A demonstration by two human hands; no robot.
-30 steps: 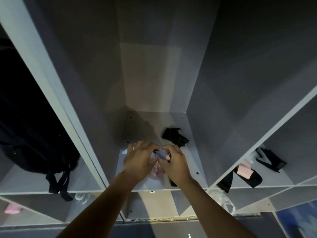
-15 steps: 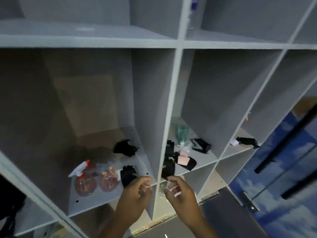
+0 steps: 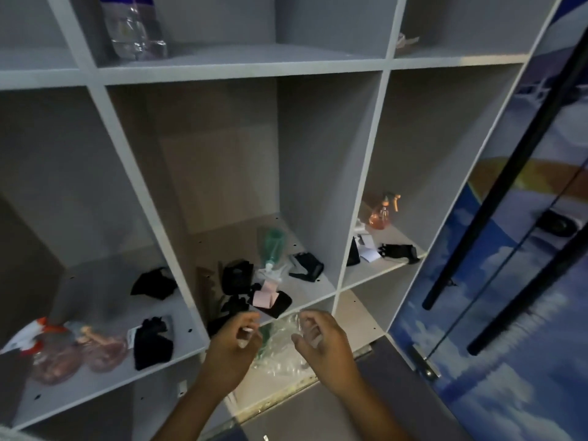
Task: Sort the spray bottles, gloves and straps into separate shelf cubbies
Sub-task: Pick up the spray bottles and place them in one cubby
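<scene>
Both hands hang in front of the shelf (image 3: 241, 71), just outside the front edge of the middle cubby. The left hand (image 3: 234, 340) and right hand (image 3: 318, 337) are apart, fingers loosely curled, holding nothing that can be made out. Between and below them, in the cubby underneath, sits crumpled clear plastic (image 3: 280, 348); whether a finger touches it cannot be told.

The middle cubby is crowded toward its front edge: a green bottle (image 3: 272, 246) lying on its side, a black glove (image 3: 307, 265) near the right wall, black straps (image 3: 237, 278) near the left wall, and a pink tag (image 3: 265, 296) on a black piece at the front edge. Its back half is bare.

The left cubby holds two pink bottles (image 3: 79, 348) at the front left corner, blurred and partly cut off by the frame, a black item (image 3: 152, 340) at the front right corner and another (image 3: 154, 283) further back. The right cubby has an orange bottle (image 3: 383, 213) at the back, white cards (image 3: 369, 248) and a black glove (image 3: 397, 251) at the front edge.

Above, a clear bottle (image 3: 135, 27) stands cut off by the frame. A glass door (image 3: 509, 249) stands close on the right.
</scene>
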